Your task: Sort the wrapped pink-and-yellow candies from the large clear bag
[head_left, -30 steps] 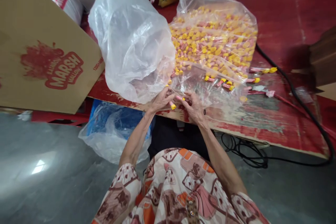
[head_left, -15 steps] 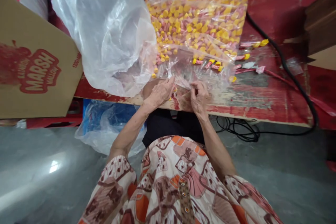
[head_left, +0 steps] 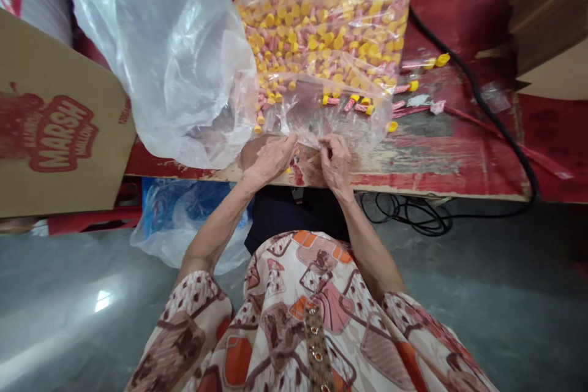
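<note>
— Looking down from the head camera, I see both hands at the near edge of the worn red-painted wooden board (head_left: 459, 159). What do you want first?

— The fingers. What are they doing?

— The left hand (head_left: 271, 159) lies with its fingers close together, the tips pressed onto the mouth of the clear plastic bag full of yellow-and-pink wrapped sweets (head_left: 321, 37). The right hand (head_left: 337, 162) has its fingers curled in, pinching the same thin film at the bag's near edge. Whether a sweet sits between the fingertips, I cannot tell.

— And the bag itself?

— It lies flat on the board, straight ahead of the hands, its open end toward me. A few loose yellow-capped sweets (head_left: 413, 86) lie just beside it on the right.

— Anything else close by?

— A puffed-up, milky plastic bag (head_left: 174, 55) stands on the left, touching the sweet bag. Further left is a brown cardboard box printed "MARSH" in red (head_left: 59, 135). A black cable (head_left: 500, 128) runs along the board's right side, and a blue-tinted plastic bag (head_left: 174, 220) sits on the grey floor below.
</note>
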Tool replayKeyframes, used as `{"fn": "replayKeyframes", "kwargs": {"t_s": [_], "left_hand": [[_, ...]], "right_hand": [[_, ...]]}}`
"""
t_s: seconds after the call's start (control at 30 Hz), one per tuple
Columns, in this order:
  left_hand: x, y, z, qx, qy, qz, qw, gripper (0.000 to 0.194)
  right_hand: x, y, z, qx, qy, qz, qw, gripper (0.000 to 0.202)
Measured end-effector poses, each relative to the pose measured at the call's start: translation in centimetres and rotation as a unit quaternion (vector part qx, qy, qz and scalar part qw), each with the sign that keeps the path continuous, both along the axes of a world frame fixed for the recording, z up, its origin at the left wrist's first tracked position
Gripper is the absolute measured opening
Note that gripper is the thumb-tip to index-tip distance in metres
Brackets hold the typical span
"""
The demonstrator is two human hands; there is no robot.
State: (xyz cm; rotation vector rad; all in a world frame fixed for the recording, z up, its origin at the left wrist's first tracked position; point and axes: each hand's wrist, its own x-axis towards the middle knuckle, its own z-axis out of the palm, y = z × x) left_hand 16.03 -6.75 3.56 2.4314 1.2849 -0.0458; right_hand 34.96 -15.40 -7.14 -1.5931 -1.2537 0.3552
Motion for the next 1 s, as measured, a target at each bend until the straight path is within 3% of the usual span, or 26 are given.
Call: {"fn": "replayKeyframes", "kwargs": {"t_s": [0.1,0.23,0.37,0.57,0.73,0.87,1.0], "left_hand": [[-0.2,0.6,0.2,-0.033,-0.017,-0.018,0.999,0.009],[-0.3,0.4,0.1,-0.005,-0.038,-0.01,0.999,0.002],[0.0,0.1,-0.2,-0.017,-0.056,-0.03,0.998,0.008],[-0.3,0.3,-0.9,-0.013,-0.111,0.023,0.993,0.004],[-0.8,0.8,-1.3,-0.045,-0.084,0.0,0.995,0.014],[-0.9,0.7,-1.5,-0.012,-0.097,0.027,0.995,0.019],[-0.8,0.0,-2.0,0.007,-0.107,0.037,0.994,0.02]], "right_hand": [[0.0,0.0,0.0,0.01,-0.007,0.001,1.0,0.028],[-0.2,-0.4,0.0,0.007,-0.003,-0.004,1.0,0.028],[0.1,0.2,0.3,0.004,0.007,0.004,1.0,0.035],[3.4,6.0,1.7,0.021,-0.091,0.008,0.996,0.045],[4.9,9.9,2.2,-0.118,-0.207,0.008,0.971,0.068],[5.3,10.4,2.6,-0.175,-0.249,0.007,0.952,0.053],[5.5,9.6,3.3,-0.149,-0.224,0.003,0.963,0.038]]}}
